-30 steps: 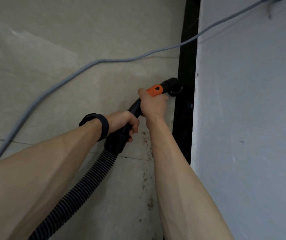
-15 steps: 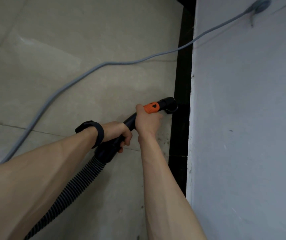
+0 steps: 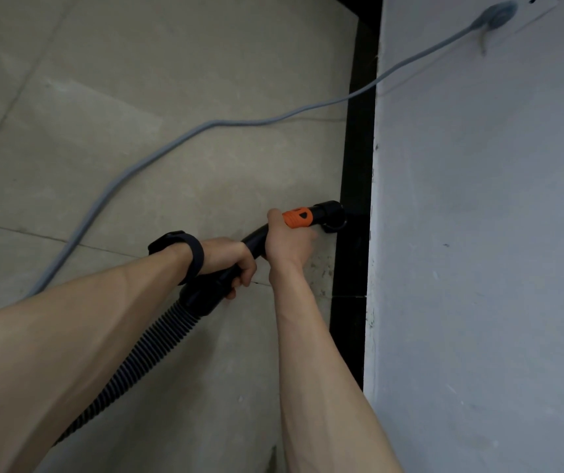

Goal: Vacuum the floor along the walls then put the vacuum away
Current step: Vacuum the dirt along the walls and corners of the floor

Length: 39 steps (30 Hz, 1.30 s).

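A black vacuum hose handle with an orange collar [image 3: 297,217] ends in a black nozzle [image 3: 331,215] that sits at the floor edge against the black skirting [image 3: 355,186]. My right hand [image 3: 285,242] grips the handle just behind the orange collar. My left hand [image 3: 231,259], with a black band on its wrist, grips the thick black cuff lower down. From the cuff a ribbed black hose [image 3: 144,353] runs down to the lower left, passing behind my left forearm.
A grey power cable [image 3: 157,148] lies across the beige tiled floor [image 3: 137,80] and rises to a plug [image 3: 497,11] in a wall socket at the top right. The pale wall [image 3: 478,268] fills the right side. Dirt specks dot the tile near the skirting.
The view has shifted so the wall plug now shows at the top right. The nozzle and both hands have slid nearer along the skirting, with the same grips.
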Motion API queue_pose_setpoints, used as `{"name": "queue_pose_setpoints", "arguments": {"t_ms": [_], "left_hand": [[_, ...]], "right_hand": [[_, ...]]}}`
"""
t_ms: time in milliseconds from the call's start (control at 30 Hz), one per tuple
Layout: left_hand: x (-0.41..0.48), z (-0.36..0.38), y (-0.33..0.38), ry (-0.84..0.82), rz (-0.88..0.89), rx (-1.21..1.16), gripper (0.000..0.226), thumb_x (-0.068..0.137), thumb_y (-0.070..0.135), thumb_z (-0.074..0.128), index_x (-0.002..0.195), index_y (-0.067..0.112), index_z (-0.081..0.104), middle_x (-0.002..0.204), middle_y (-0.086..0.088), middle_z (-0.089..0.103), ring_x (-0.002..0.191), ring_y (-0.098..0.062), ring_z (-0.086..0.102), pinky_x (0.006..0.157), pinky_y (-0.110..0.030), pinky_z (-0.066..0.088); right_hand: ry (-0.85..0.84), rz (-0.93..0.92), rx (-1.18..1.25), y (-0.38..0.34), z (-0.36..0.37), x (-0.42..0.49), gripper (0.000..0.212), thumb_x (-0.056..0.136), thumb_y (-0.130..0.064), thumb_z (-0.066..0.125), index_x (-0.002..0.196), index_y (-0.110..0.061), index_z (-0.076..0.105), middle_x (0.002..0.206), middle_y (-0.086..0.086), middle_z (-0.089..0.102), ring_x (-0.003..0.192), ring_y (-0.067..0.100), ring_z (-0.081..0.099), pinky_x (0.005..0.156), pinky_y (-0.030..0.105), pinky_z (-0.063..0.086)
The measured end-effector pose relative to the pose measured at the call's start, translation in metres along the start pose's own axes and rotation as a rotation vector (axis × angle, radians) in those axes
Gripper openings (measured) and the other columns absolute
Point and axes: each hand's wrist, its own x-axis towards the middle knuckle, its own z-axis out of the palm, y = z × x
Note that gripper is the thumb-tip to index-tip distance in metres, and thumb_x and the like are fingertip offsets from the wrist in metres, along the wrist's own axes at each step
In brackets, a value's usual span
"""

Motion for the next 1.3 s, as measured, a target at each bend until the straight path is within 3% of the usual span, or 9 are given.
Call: {"name": "queue_pose_setpoints", "arguments": {"t_ms": [133,233,367,667,800,967,1067,1167,1300], "left_hand": [[-0.005,0.001,-0.001,0.018,-0.002,0.016,0.008,0.048,0.012,0.066,0.046,0.01,0.058,0.057,-0.011,0.059,0.056,-0.028,0.064,0.057,-0.028,0.053],[-0.01,0.0,0.001,0.04,0.005,0.048,0.008,0.051,0.01,0.066,0.047,0.01,0.06,0.059,-0.012,0.059,0.056,-0.029,0.064,0.059,-0.031,0.053],[-0.017,-0.003,0.002,0.072,0.024,0.174,0.013,0.052,0.011,0.068,0.062,0.005,0.062,0.061,-0.013,0.062,0.055,-0.028,0.064,0.055,-0.03,0.052],[-0.049,-0.01,-0.026,0.286,0.107,0.442,0.017,0.053,0.022,0.069,0.066,0.012,0.066,0.059,-0.006,0.07,0.051,-0.02,0.066,0.057,-0.028,0.054],[-0.067,-0.011,-0.038,0.379,0.089,0.588,0.021,0.052,0.026,0.068,0.071,0.017,0.065,0.057,-0.001,0.069,0.051,-0.017,0.067,0.056,-0.03,0.057],[-0.088,0.013,-0.069,0.498,0.195,0.855,0.019,0.062,0.04,0.057,0.076,0.029,0.052,0.065,0.008,0.06,0.06,-0.014,0.059,0.049,-0.025,0.041],[-0.093,0.036,-0.09,0.564,0.2,0.928,0.024,0.067,0.045,0.053,0.087,0.034,0.048,0.065,0.011,0.051,0.058,-0.015,0.051,0.05,-0.026,0.036],[-0.095,0.057,-0.109,0.523,0.209,0.962,0.024,0.075,0.046,0.053,0.092,0.035,0.04,0.069,0.011,0.05,0.054,-0.01,0.048,0.044,-0.025,0.034],[-0.102,0.078,-0.137,0.398,0.201,1.012,0.03,0.081,0.046,0.054,0.098,0.029,0.037,0.081,0.001,0.061,0.065,-0.023,0.06,0.053,-0.033,0.047]], "right_hand": [[-0.017,0.031,0.02,0.003,-0.002,-0.005,0.053,0.086,-0.033,0.071,0.127,-0.007,0.049,0.105,0.008,0.066,0.085,0.02,0.067,0.074,0.041,0.063],[-0.038,0.055,0.076,0.005,-0.004,-0.009,0.054,0.086,-0.032,0.072,0.129,-0.007,0.05,0.111,0.011,0.067,0.088,0.022,0.068,0.073,0.039,0.063],[-0.077,0.089,0.178,0.011,-0.007,-0.016,0.057,0.087,-0.032,0.074,0.132,-0.005,0.052,0.117,0.016,0.068,0.098,0.027,0.07,0.085,0.045,0.063],[-0.342,0.197,0.379,0.007,-0.005,-0.044,0.044,0.095,-0.016,0.067,0.133,-0.002,0.049,0.106,0.018,0.061,0.109,0.04,0.07,0.089,0.053,0.061],[-0.392,0.251,0.528,0.017,-0.003,-0.066,0.035,0.095,-0.012,0.065,0.126,-0.006,0.05,0.088,0.012,0.061,0.08,0.029,0.072,0.072,0.043,0.062],[-0.425,0.285,0.772,0.043,-0.015,-0.084,0.013,0.09,0.001,0.065,0.096,-0.004,0.055,0.081,0.012,0.064,0.076,0.029,0.076,0.07,0.042,0.063],[-0.351,0.364,0.92,0.052,-0.018,-0.094,0.015,0.085,0.007,0.058,0.089,-0.005,0.052,0.065,0.008,0.057,0.053,0.022,0.062,0.057,0.037,0.058],[-0.275,0.402,0.93,0.066,-0.024,-0.103,0.013,0.089,-0.004,0.059,0.086,-0.012,0.049,0.064,0.003,0.047,0.043,0.016,0.045,0.045,0.028,0.044],[-0.271,0.412,0.839,0.094,-0.033,-0.115,0.016,0.095,-0.017,0.069,0.095,-0.015,0.053,0.061,0.0,0.05,0.042,0.015,0.043,0.043,0.027,0.042]]}}
